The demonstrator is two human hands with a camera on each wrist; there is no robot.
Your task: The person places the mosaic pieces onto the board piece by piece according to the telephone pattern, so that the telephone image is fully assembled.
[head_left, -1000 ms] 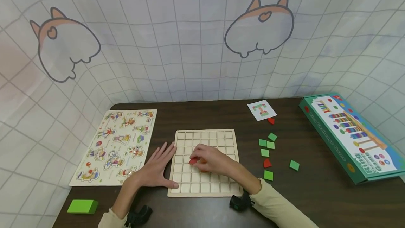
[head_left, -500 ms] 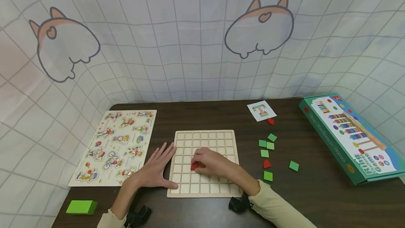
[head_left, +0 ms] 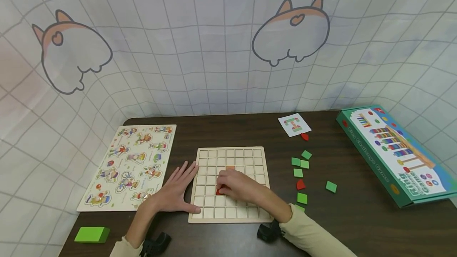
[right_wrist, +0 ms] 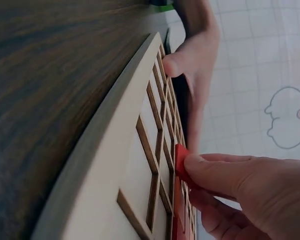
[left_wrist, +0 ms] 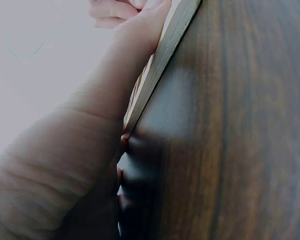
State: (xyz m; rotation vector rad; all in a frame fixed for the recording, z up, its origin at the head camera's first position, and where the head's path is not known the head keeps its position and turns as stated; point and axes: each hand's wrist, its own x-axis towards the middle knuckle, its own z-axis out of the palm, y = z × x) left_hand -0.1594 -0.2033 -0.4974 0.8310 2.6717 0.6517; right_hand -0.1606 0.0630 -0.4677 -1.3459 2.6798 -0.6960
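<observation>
The red piece (right_wrist: pixel 180 160), with one curved edge in the head view a second ago, is pinched between thumb and fingers of my right hand (head_left: pixel 237 185). That hand is over the middle of the wooden grid board (head_left: pixel 214 212), with the piece right at the grid's surface in the right wrist view. An orange square (head_left: pixel 230 167) shows in a cell just beyond the knuckles; the hand hides the cells under it. My left hand (head_left: pixel 175 191) lies spread at the board's left side, its fingers straight and its thumb on the near left corner.
Several green squares (head_left: pixel 298 173) and a red piece (head_left: pixel 300 184) lie right of the board. A pattern card (head_left: pixel 294 124) with another red piece (head_left: pixel 304 136) is behind them. A game box (head_left: pixel 392 154) stands far right, a picture board (head_left: pixel 130 167) left, a green block (head_left: pixel 92 234) front left.
My right hand has moved slightly toward me and lower with the red piece, uncovering the orange square behind it. My left hand stays in place.
</observation>
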